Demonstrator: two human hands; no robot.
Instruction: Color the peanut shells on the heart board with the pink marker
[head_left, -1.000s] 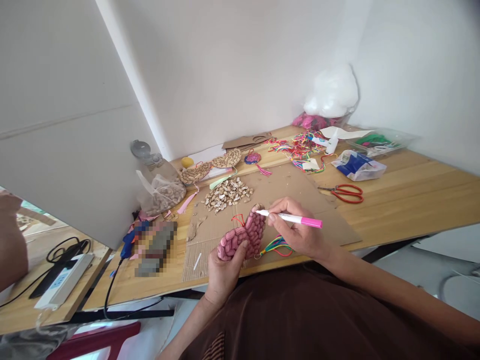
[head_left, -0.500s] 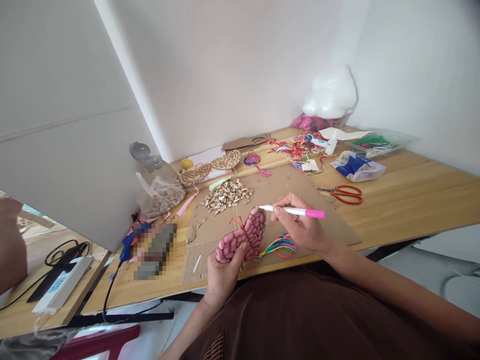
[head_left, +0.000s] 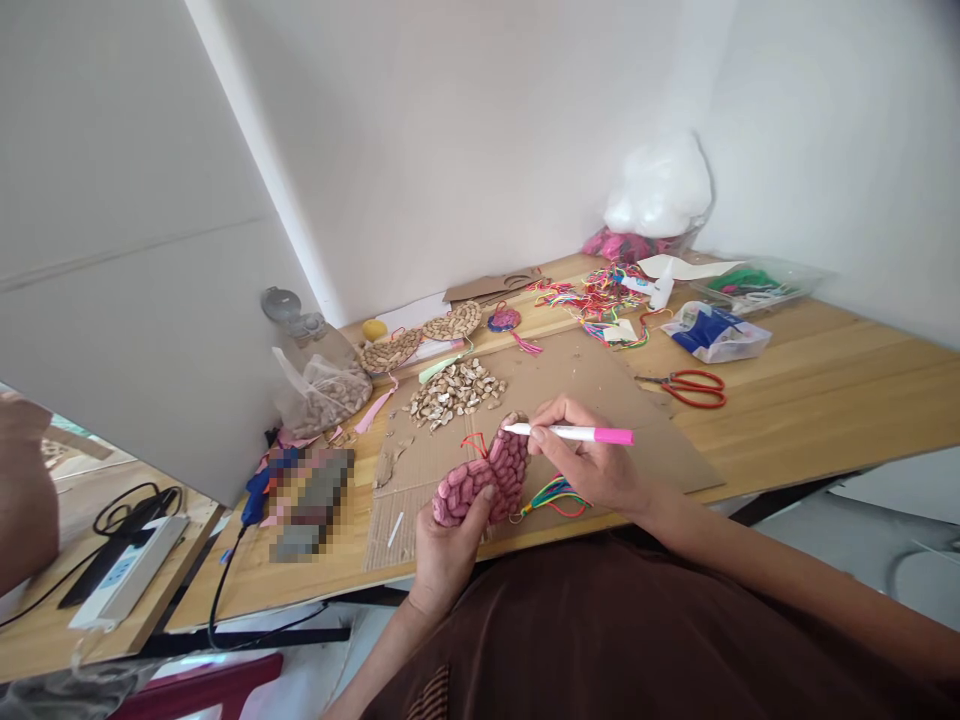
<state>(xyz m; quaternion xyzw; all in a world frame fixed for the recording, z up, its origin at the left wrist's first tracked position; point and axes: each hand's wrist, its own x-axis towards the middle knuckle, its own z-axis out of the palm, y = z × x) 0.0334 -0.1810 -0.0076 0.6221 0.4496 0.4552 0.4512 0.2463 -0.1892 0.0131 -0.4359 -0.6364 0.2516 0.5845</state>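
Note:
My left hand (head_left: 452, 545) is closed on a pink heart-shaped ornament (head_left: 510, 468) covered in nut shells, its thumb pressed on the front. A red cord loop (head_left: 475, 442) sticks up from the notch, and a multicoloured tassel (head_left: 556, 494) hangs off to the right. Between the fingers of my right hand (head_left: 589, 460) is a white marker with a pink end (head_left: 577, 433). The marker's tip meets the upper right lobe of the ornament, where some shells at the top edge are still brownish. Beneath both hands lies a cardboard sheet (head_left: 600, 380).
Loose shells (head_left: 454, 393) are heaped on the cardboard. Red-handled scissors (head_left: 696, 388) and a blue-white packet (head_left: 716, 332) lie to the right. Behind are tangled coloured threads (head_left: 592, 292) and finished shell fans (head_left: 452, 321). A bag of shells (head_left: 322, 390) and a blue glue gun (head_left: 256, 495) are left.
My right hand has shifted left and slightly down, bringing the marker tip farther in on the ornament's right lobe. My left hand keeps its hold.

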